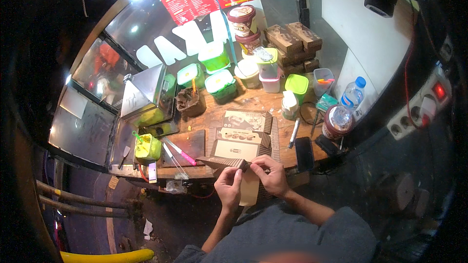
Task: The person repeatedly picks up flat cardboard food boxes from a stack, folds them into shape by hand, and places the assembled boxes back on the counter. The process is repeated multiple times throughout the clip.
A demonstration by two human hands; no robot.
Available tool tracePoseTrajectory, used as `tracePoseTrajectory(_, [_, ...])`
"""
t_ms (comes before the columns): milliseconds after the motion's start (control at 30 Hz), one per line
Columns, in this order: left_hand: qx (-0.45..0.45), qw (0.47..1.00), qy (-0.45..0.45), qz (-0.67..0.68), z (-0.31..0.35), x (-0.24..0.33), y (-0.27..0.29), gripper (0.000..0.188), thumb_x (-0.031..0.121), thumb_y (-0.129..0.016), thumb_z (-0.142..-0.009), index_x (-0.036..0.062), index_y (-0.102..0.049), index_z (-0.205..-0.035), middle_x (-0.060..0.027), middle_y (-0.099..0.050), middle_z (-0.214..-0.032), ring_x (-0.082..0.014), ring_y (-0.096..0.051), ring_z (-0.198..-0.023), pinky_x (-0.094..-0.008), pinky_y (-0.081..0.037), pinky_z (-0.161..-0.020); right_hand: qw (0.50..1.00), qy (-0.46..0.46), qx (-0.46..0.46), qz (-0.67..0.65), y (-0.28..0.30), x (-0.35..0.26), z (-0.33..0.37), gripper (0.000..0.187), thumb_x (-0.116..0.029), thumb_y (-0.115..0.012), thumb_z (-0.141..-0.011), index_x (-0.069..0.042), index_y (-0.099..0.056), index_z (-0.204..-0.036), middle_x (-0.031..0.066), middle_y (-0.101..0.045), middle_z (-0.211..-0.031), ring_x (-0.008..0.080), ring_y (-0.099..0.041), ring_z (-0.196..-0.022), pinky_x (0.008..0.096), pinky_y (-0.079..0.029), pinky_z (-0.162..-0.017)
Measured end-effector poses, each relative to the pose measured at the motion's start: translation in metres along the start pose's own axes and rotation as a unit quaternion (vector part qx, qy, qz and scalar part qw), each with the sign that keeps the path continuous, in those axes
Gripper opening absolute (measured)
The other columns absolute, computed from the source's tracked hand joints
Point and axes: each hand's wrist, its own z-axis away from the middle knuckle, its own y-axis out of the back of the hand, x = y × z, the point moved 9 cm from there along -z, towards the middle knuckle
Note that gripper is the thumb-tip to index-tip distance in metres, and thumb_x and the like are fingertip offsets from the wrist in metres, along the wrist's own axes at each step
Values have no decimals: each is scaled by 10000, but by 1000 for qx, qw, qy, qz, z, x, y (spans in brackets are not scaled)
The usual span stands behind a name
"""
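A brown printed cardboard box [237,150], partly unfolded, lies at the table's front edge with striped sides and folded panels. Its near striped panel is raised, and a plain tan flap hangs down toward me. My left hand [228,186] pinches this panel near its corner, thumb against the card. Close beside it, my right hand [271,177] has its fingers closed on the same corner from the right. The fingertips of both hands nearly meet there, so the exact fold between them is hidden.
Green-lidded tubs [221,84], a brown container [190,102] and a metal case [148,92] stand behind and left. Stacked boxes [284,39] are at the back. A phone [304,154], marker [294,133] and water bottle [353,92] are right; a pink-handled tool [181,152] lies left.
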Motion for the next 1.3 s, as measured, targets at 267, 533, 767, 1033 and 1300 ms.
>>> tracePoseTrajectory(267, [-6, 1000, -5, -28, 1, -9, 4, 87, 65, -654, -925, -11, -619, -948, 6, -611, -824, -46, -553, -678, -195, -450, -615, 993, 88, -56, 61, -10, -6, -6, 65, 0, -696, -850, 1, -662, -906, 113, -637, -1012, 213, -629, -968, 310, -511, -812])
tracePoseTrajectory(533, [-69, 996, -43, -43, 4, -1, -4, 152, 28, -651, -897, -24, -630, -1039, -99, -494, -1163, -123, -578, -957, -231, -489, -769, 986, 95, -98, 101, -19, -7, -11, 113, -26, -736, -819, -2, -627, -835, 137, -629, -1073, 205, -641, -969, 320, -532, -829])
tracePoseTrajectory(767, [144, 893, -175, -390, 7, 12, 69, 657, 81, -772, -739, 14, -428, -1294, -193, -384, -1340, -343, -438, -1223, -417, -372, -1043, 999, 27, 27, 25, 18, 12, -37, 203, -37, -679, -853, -5, -546, -1003, 131, -663, -1050, 168, -676, -882, 291, -576, -768])
tracePoseTrajectory(1033, [-47, 965, 216, -141, -4, -116, 136, 256, 104, -644, -916, -29, -577, -1124, -45, -655, -993, -164, -608, -873, -316, -482, -847, 991, 65, 60, 98, 51, -12, -90, 185, 6, -640, -872, 1, -561, -1040, 73, -661, -1001, 55, -597, -839, 199, -486, -696])
tracePoseTrajectory(1300, [92, 980, 175, 18, 14, -141, 145, 141, 130, -599, -961, -3, -649, -965, 20, -621, -844, -68, -540, -717, -230, -404, -648, 753, 426, 365, 343, 126, -208, -106, 365, -132, -711, -833, -27, -585, -1160, 198, -560, -1193, 346, -548, -1141, 454, -445, -980])
